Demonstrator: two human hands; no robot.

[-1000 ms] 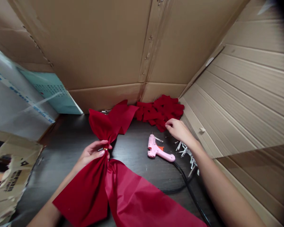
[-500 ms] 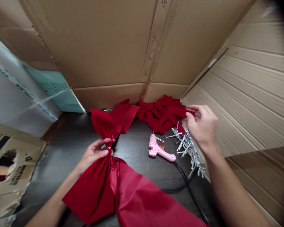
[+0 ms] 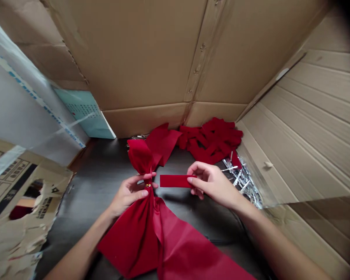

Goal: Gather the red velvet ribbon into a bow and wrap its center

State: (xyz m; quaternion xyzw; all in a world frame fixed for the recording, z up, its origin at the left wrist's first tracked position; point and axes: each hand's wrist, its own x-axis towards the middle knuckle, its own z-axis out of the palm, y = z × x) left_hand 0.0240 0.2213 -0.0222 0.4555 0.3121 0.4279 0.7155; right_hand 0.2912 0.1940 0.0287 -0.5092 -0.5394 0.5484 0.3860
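Note:
My left hand pinches the gathered middle of a large red fabric bow, where a thin gold tie shows. The bow's loop stands up above my fingers, and its wide tails spread down toward me. In my right hand, thumb and fingers close on one end of a short flat strip of red ribbon. The strip lies level, its free end pointing at the bow's middle, a small gap away. The pink glue gun is hidden behind my right hand and wrist.
A heap of red ribbon strips lies at the back of the dark table. Silver twist ties are strewn to the right. Cardboard walls enclose the back and right; a torn carton stands left, near a light-blue paper.
My right hand has come from the heap toward the bow, bringing one red strip with it. It now covers the glue gun. My left hand keeps its hold, and the view has shifted slightly.

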